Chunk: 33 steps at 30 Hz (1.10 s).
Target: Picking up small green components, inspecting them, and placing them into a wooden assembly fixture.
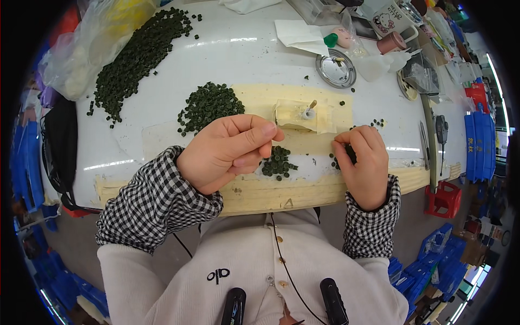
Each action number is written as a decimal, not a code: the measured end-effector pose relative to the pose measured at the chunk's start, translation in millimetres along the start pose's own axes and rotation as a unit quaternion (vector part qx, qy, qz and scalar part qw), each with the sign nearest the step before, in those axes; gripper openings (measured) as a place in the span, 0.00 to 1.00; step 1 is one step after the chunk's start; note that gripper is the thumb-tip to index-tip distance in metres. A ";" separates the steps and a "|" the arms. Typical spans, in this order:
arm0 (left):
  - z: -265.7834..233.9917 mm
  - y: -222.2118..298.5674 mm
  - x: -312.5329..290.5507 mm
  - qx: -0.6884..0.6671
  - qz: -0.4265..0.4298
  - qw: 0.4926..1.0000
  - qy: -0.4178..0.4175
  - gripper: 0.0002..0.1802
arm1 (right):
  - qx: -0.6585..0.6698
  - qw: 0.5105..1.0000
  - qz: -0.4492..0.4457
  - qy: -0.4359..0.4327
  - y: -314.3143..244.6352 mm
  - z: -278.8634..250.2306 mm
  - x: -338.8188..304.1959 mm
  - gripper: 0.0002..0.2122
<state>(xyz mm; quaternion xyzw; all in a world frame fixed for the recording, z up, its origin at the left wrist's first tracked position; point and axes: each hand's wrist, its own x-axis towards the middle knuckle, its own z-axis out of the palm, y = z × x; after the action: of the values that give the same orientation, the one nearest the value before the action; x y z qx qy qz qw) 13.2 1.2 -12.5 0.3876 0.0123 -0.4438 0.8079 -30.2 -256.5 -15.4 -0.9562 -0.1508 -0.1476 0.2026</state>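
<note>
My left hand (233, 149) is raised over the table's front part, thumb and forefinger pressed together; whatever they pinch is too small or hidden to make out. Below its fingertips lies a small cluster of dark green, button-like pieces (278, 164). My right hand (364, 162) is closed, its fingertips down at the tabletop beside another few dark green pieces (334, 162), partly covered by the hand. Between and beyond both hands stands a tape-wrapped block (295, 116) with a small whitish holder and a short brownish stick (313, 104) upright on it.
A medium heap of dark green pieces (210, 107) lies beyond my left hand, and a large heap (141, 54) stretches far left beside plastic bags (95, 54). A round metal dish (336, 70), white paper (300, 36) and a mug (391, 20) sit far right. Tweezers (424, 143) lie at right.
</note>
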 end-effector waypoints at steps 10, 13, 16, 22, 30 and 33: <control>-0.6 -0.4 0.3 -0.017 0.062 0.998 -0.025 0.14 | 0.190 0.980 0.034 0.058 -33.1 -24.8 17.2 0.06; 0.5 -0.2 0.2 -0.013 0.066 0.998 -0.013 0.13 | 0.250 0.967 -0.015 0.053 -42.8 -21.3 26.9 0.06; -1.8 -1.7 -0.5 -0.021 0.073 0.997 -0.018 0.10 | 0.317 0.947 -0.034 0.039 -52.3 -11.5 35.1 0.06; -2.5 -2.9 0.8 -0.054 0.075 0.994 -0.055 0.08 | 0.369 0.928 -0.027 0.055 -59.7 6.7 38.6 0.06; 1.1 -3.4 -1.1 -0.014 0.062 0.998 -0.013 0.06 | 0.328 0.939 -0.061 0.089 -58.7 15.1 37.7 0.08; 2.3 -1.5 -1.8 -0.006 0.066 0.998 0.008 0.04 | 0.328 0.940 -0.051 0.084 -58.9 13.3 37.3 0.08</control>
<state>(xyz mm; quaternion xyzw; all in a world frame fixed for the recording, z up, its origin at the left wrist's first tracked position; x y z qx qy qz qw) 10.3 0.6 -11.2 0.3862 -0.0037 -0.3860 0.8377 -13.9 -190.8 6.0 -0.8117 -0.2219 -0.1804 0.5092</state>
